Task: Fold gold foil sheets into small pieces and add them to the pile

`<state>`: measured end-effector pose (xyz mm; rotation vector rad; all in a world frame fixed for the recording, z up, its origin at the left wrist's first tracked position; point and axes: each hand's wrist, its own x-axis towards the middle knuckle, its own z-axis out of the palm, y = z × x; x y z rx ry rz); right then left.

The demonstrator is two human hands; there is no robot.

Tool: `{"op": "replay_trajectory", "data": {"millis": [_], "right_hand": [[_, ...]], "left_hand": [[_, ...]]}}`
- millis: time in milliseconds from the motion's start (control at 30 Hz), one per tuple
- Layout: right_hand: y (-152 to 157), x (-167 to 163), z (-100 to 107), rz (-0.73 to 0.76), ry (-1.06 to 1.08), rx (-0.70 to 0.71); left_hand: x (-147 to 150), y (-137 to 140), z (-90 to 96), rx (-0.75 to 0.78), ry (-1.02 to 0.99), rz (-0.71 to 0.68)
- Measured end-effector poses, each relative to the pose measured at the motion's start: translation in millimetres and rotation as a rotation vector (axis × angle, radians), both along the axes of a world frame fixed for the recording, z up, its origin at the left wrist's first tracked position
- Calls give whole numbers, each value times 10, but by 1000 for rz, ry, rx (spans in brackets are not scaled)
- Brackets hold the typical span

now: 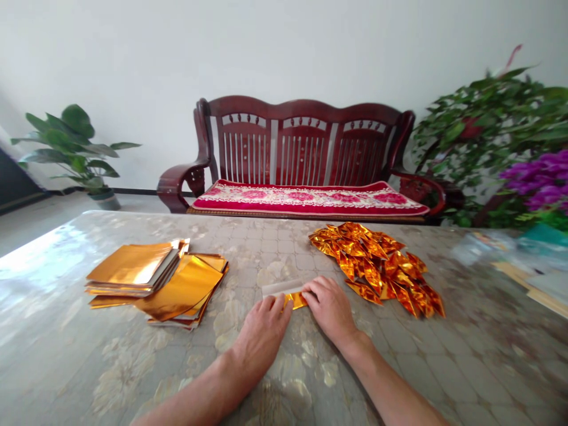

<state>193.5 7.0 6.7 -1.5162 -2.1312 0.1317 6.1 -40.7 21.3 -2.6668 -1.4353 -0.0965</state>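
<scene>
A sheet of gold foil paper [296,300] lies on the table between my hands, partly folded, with its pale backing showing along the far side and a gold strip nearest me. My left hand [265,324] grips the near left part of the strip, fingers pressed together. At the right end, my right hand [331,309] pinches the same sheet, its thumb hidden in part. Left of my hands sits a loose stack of flat gold foil sheets [177,290]. A heap of folded gold foil pieces [370,260] lies beyond my right hand.
The patterned table [284,367] spans the foreground. Clear plastic wrapping [481,247] and flat papers lie at its right edge. Behind stands a dark wooden bench [302,142] with a red floral cushion [306,198]. Potted plants [77,148] and purple flowers [539,180] flank the scene.
</scene>
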Motion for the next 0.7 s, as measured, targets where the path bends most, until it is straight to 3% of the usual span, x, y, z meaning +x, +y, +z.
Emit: {"op": "replay_trajectory", "data": {"millis": [200, 467, 700], "right_hand": [[-24, 3, -6, -6, 25, 19], [31, 97, -98, -89, 283, 9], [-96, -59, -9, 22, 106, 50]], "left_hand": [[14, 12, -51, 81, 74, -35], [52, -42, -38, 113, 142, 7], [44, -79, -60, 89, 94, 24]]}}
